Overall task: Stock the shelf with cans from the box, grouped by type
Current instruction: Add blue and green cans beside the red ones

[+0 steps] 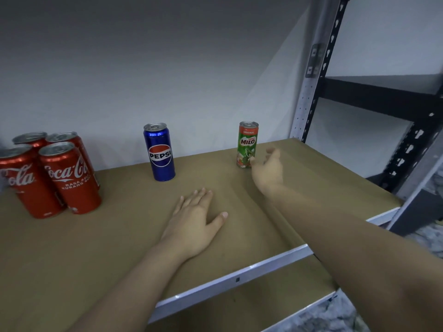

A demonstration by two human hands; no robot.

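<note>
Left hand point(196, 220) flat on shelf point(119, 236), fingers spread, right hand point(269, 167) blurred, fingers loosely open just beside Milo can point(248, 143)

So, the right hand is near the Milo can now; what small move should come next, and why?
Probably draw the right hand back from the Milo can. The can stands upright on the shelf, apart from the Pepsi can and the Coca-Cola cans, and the blurred fingers look open, holding nothing. The left hand rests flat.

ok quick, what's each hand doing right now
Left hand: open, lying flat on the shelf board, holding nothing.
Right hand: open, fingers loosely spread beside the Milo can, not gripping it.
</note>
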